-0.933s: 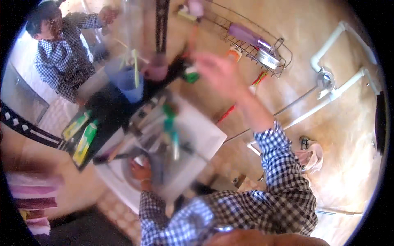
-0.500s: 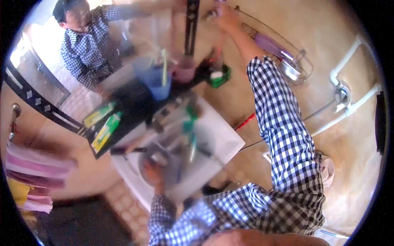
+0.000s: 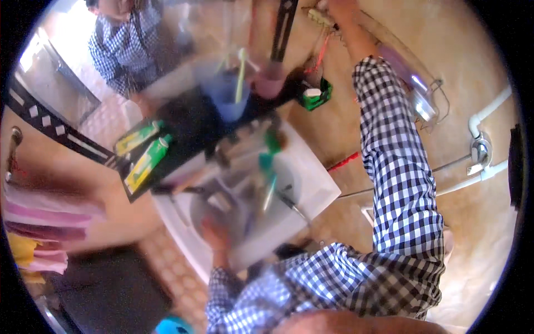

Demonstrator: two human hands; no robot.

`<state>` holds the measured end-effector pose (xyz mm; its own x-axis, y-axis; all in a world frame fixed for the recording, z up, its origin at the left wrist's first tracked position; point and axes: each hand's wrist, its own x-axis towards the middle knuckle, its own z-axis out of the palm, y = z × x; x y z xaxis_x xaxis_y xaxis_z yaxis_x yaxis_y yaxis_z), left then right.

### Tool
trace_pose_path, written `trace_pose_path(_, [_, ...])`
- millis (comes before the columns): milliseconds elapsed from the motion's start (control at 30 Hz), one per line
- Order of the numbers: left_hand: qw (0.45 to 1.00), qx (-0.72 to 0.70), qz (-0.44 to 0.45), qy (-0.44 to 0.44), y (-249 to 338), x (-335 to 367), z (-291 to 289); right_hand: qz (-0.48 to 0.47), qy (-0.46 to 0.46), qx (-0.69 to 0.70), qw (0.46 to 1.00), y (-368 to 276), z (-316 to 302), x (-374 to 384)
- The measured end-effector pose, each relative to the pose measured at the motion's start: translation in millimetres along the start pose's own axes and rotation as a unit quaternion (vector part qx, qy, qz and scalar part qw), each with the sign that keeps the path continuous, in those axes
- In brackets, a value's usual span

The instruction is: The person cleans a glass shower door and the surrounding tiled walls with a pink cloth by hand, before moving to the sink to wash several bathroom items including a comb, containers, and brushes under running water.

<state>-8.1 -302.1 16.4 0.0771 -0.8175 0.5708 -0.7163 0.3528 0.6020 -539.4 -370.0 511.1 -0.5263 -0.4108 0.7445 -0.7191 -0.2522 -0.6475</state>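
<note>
My right hand (image 3: 344, 12) is raised at the far top edge, against the tan wall, partly cut off by the picture's rim. Close beside its fingers is a small pale ridged object (image 3: 321, 18), with a red cord (image 3: 321, 53) hanging below. What the fingers do there is hidden. My left hand (image 3: 216, 232) is low over the white sink (image 3: 320, 192), smeared by motion, so its fingers cannot be made out. Next to it, a blurred metallic object (image 3: 221, 200) shows in the basin. A green-handled item (image 3: 267, 162) and a dark-handled tool (image 3: 292, 203) lie across the sink.
Behind the sink, a black shelf (image 3: 183, 142) bears green-and-yellow boxes (image 3: 149, 164), a blue cup (image 3: 231, 106) with toothbrushes and a pink cup (image 3: 270, 83). A mirror is above. On the right are a wire rack (image 3: 442, 106) and white pipes (image 3: 492, 111); towels (image 3: 44, 214) hang left.
The whole view has shifted, moving the scene rightward and slightly up. My right hand has moved a little right along the wall, exposing the pale ridged object. A blue thing now shows at the bottom edge.
</note>
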Motion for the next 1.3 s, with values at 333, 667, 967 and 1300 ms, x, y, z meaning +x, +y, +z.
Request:
trace_pose_path(333, [0.973,0.124,-0.147,-0.127,8.8,14.9,-6.8,-0.038,-0.060,0.038,0.997,-22.2,78.1,-80.0])
trace_pose_path(667, [0.993,0.110,0.035,-0.026,-24.9,-7.6,2.2,-0.060,-0.087,0.061,0.993,-29.0,89.7,-135.3])
trace_pose_path(967, [0.988,0.102,-0.043,-0.105,-55.4,-6.5,14.3,-0.064,-0.103,0.092,0.988,-30.6,102.5,-176.8])
trace_pose_path(1300, [0.990,0.090,-0.019,-0.107,-52.4,-13.1,14.4,-0.056,-0.125,0.135,0.981,-34.8,102.2,-209.2])
